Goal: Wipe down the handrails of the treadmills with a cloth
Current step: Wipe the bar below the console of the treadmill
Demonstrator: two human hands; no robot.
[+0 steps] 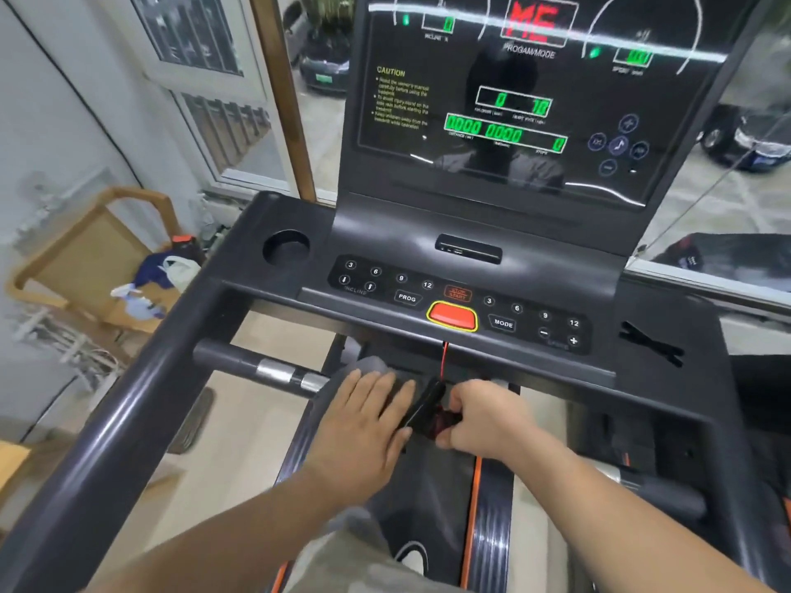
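One cloth (364, 365) under flat left hand (364, 421), beside right grip (483, 415) on clip (428, 402).

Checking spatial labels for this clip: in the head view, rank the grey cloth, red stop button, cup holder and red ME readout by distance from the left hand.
1. Grey cloth, under the left hand on the front bar.
2. Red stop button, centre of the console.
3. Cup holder, console's left corner.
4. ME readout, top of the screen.
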